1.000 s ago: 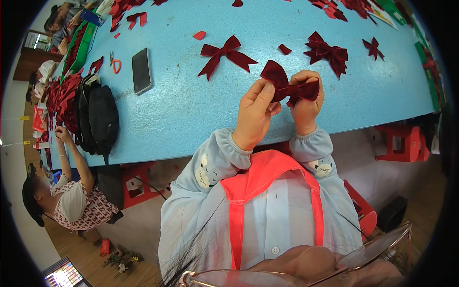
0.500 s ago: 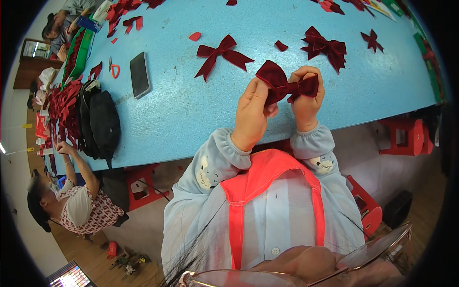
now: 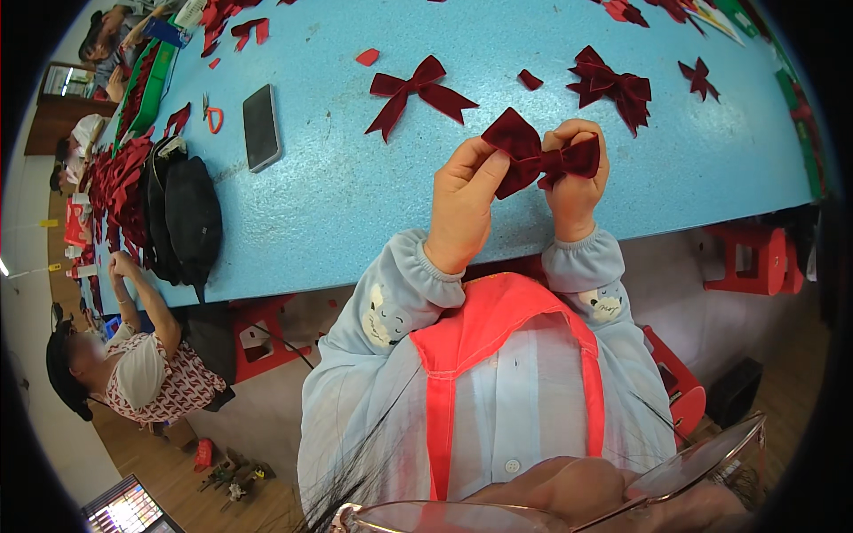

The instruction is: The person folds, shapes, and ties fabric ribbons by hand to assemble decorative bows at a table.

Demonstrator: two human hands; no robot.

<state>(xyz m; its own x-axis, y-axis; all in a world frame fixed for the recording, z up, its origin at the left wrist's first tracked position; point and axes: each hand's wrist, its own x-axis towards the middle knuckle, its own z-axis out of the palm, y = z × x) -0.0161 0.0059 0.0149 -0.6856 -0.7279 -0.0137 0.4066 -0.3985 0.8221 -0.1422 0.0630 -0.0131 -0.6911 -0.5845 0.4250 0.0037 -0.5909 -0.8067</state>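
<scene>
A dark red velvet bow (image 3: 519, 153) is held up between my two hands, above the table's near edge. My left hand (image 3: 464, 200) pinches its left loop between thumb and fingers. Around the right loop curl the fingers of my right hand (image 3: 576, 191), partly hidden behind the velvet. Beyond them on the blue table (image 3: 346, 195) lies a flat bow with two long tails (image 3: 419, 92). A stack of bows (image 3: 611, 89) rests farther right, and a small bow (image 3: 699, 78) beside it. Two fabric scraps lie nearby, one bright red (image 3: 367, 57) and one dark red (image 3: 530, 80).
To the left are a phone (image 3: 261, 129), orange-handled scissors (image 3: 213, 115), a black bag (image 3: 191, 218) and a heap of red ribbon pieces (image 3: 115, 195). A co-worker (image 3: 155, 373) sits at the table's left side. Red stools (image 3: 755, 258) stand below the near edge.
My left hand has shifted its grip on the left loop, the thumb now lying across its front. The view has moved slightly. Both hands still hold the bow.
</scene>
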